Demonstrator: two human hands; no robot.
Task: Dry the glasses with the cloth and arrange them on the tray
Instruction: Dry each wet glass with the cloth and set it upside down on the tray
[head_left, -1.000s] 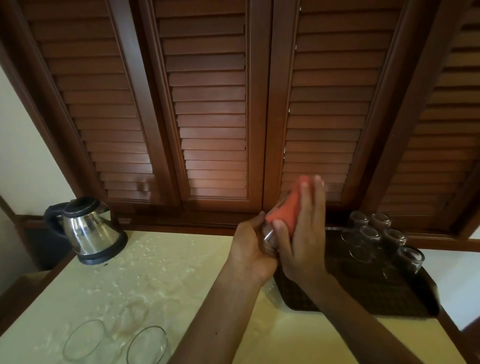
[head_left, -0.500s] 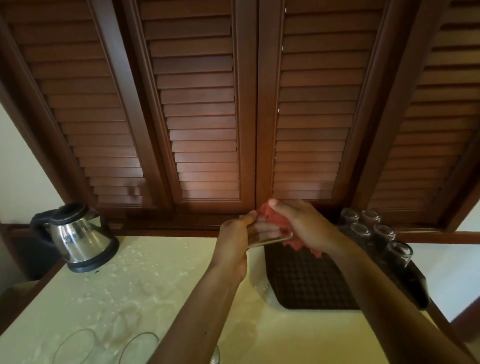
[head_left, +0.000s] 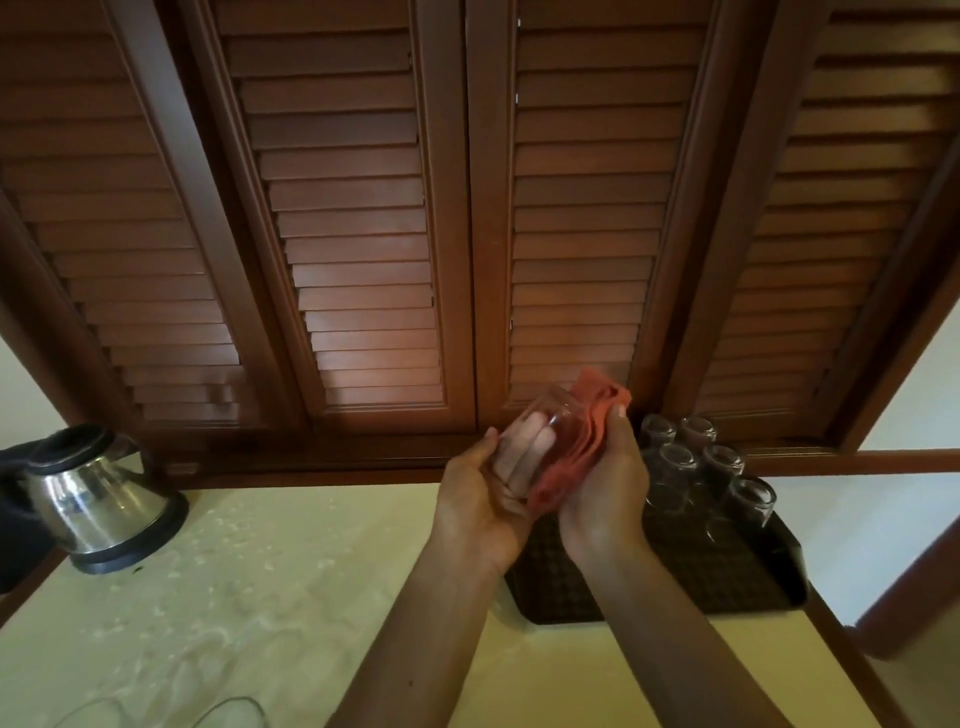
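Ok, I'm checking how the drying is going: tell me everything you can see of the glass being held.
The glass is a clear, plain tumbler, held tilted above the counter, in front of the shutters. The left hand holds it, fingers showing through its wall. The red cloth, folded, is pressed against its right side by the right hand. Any wetness can't be made out.

Home pantry counter: kettle (head_left: 98, 493), louvred shutters (head_left: 358, 234).
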